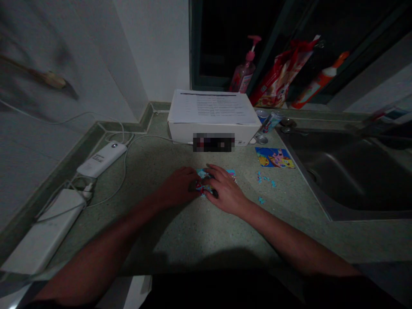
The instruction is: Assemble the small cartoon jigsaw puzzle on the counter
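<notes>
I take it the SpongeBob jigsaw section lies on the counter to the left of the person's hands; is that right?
Not quite: the head view shows the SpongeBob jigsaw section to the right of the left hand and right hand, not left of them. It does lie on the counter.

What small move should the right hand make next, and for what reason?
Probably the right hand should reach for a small blue puzzle piece on the speckled green countertop. Both hands cover the pieces between them, and these loose blue bits lie just to the right, near the cartoon picture.
</notes>
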`<action>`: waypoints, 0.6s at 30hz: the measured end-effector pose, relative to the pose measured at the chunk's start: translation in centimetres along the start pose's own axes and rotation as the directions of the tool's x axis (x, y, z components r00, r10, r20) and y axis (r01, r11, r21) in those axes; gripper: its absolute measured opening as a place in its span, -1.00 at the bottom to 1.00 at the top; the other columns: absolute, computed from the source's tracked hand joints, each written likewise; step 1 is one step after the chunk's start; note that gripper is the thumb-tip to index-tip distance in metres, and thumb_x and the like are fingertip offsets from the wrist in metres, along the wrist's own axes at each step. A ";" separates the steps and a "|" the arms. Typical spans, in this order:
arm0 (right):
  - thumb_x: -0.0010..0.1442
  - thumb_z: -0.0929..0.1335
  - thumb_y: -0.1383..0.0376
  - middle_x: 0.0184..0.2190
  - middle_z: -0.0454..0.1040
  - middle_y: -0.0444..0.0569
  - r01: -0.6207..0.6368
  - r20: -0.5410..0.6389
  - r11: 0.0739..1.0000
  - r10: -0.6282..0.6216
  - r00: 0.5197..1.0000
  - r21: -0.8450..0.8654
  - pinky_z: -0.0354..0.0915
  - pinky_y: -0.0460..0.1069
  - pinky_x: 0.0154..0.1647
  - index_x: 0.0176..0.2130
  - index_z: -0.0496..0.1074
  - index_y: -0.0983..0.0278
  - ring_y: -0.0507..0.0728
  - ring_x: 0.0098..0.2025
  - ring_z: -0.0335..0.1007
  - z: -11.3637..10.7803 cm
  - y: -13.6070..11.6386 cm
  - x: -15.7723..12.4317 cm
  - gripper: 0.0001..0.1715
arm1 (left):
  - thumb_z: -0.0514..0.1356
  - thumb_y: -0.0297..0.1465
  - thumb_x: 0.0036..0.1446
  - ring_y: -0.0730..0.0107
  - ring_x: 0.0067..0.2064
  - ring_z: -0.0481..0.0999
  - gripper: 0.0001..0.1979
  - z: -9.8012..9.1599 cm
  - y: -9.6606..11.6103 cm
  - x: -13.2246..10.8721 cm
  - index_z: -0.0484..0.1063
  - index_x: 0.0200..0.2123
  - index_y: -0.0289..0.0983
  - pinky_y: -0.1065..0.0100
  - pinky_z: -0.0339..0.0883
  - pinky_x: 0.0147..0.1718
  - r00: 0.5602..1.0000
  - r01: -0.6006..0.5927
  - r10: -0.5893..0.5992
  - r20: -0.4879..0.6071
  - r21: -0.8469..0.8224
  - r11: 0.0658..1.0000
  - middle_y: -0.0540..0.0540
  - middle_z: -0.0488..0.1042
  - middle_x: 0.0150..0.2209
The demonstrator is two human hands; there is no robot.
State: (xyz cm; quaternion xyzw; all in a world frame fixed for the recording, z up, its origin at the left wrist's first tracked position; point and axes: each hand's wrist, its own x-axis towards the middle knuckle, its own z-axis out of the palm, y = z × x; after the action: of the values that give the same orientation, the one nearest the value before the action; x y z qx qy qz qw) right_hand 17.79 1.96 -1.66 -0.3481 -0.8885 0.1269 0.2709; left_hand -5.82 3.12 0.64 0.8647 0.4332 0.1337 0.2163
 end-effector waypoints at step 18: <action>0.29 0.47 0.21 0.32 0.39 0.25 0.021 0.030 0.999 -0.021 0.999 -0.027 0.18 0.46 0.46 0.06 0.51 0.26 0.45 0.52 0.08 0.0 0.0 -0.5 -0.63 | 0.43 -0.24 0.20 0.03 0.10 0.52 -0.67 -0.2 0.7 -0.2 0.58 -0.01 -0.22 0.05 0.38 0.16 1.000 0.008 -0.010 0.028 0.049 0.999 -0.19 0.52 0.04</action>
State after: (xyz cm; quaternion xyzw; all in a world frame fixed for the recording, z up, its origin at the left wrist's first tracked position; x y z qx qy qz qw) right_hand 18.17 1.63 -1.85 -0.3406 -0.8976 0.1169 0.2543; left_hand -5.59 2.64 1.16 0.8696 0.4371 0.1096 0.2017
